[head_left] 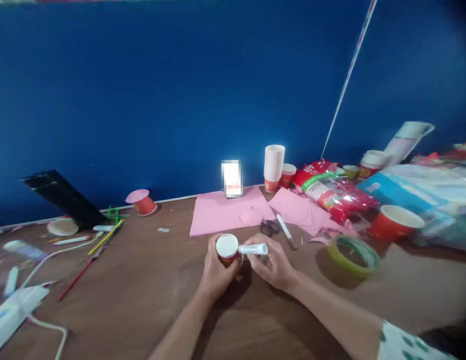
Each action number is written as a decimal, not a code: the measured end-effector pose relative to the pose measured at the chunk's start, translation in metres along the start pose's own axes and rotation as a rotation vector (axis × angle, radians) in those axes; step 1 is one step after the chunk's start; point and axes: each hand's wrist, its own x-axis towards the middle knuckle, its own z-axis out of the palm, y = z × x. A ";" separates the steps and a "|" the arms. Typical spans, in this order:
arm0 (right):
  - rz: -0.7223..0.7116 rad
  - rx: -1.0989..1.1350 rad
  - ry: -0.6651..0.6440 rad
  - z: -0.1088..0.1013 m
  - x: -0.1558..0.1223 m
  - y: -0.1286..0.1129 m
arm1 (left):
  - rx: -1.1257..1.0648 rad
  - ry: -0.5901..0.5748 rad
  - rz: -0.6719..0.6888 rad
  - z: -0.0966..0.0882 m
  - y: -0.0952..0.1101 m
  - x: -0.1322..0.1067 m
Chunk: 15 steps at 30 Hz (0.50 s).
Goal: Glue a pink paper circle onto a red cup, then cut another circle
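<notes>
My left hand (pixel 216 272) is closed around a small red paper cup (pixel 227 250) turned with its white bottom toward me. My right hand (pixel 273 266) grips a white glue stick (pixel 253 248), held level, its tip touching the cup's white bottom edge. Both hands are just above the brown table (pixel 150 295), in front of the pink paper sheets (pixel 225 210).
Scissors (pixel 269 227) and a white-handled knife (pixel 286 231) lie on the pink paper. A green tape roll (pixel 353 255), a red cup (pixel 396 222), a stack of white cups (pixel 273 167) and red packets (pixel 332 192) stand right. Pencils (pixel 105 239) and an upturned cup (pixel 141 201) lie left.
</notes>
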 end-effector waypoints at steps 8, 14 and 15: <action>0.157 -0.001 0.160 0.000 0.003 0.000 | -0.015 0.040 -0.020 0.000 0.001 -0.003; 0.194 0.026 0.188 0.000 0.003 0.000 | 0.001 0.022 0.014 -0.001 0.004 -0.002; 0.189 0.024 0.187 0.001 0.003 0.001 | -0.004 0.014 0.011 -0.001 0.004 -0.002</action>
